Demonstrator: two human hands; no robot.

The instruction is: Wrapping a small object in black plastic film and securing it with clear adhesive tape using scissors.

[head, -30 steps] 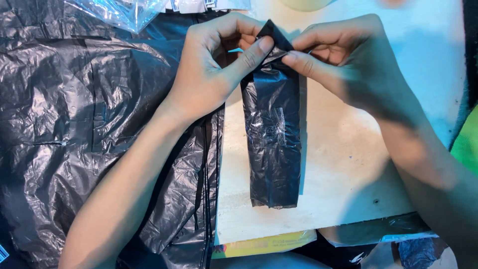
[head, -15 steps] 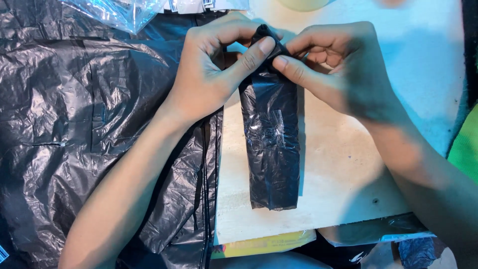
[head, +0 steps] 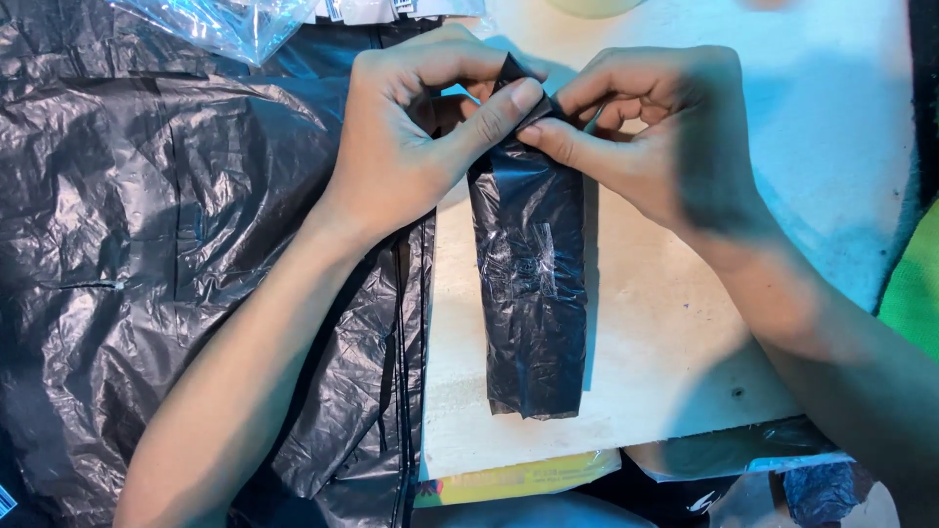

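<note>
A black plastic bag folded into a long narrow strip point(head: 533, 284) lies lengthwise on a pale board point(head: 665, 332). My left hand point(head: 416, 137) and my right hand point(head: 665, 137) both pinch its far end, thumbs and forefingers meeting over the tip of the strip. The tip is folded up into a small point between the fingers. The near end of the strip lies flat and free on the board.
A pile of spread black plastic bags point(head: 166, 254) covers the left half of the view. A clear plastic packet point(head: 225, 20) lies at the top left. A yellow packet point(head: 518, 479) sticks out under the board's near edge. Something green point(head: 915, 284) is at the right edge.
The strip has been drawn slightly away from me. My fingers have shifted on its far end, closing tighter over the folded tip.
</note>
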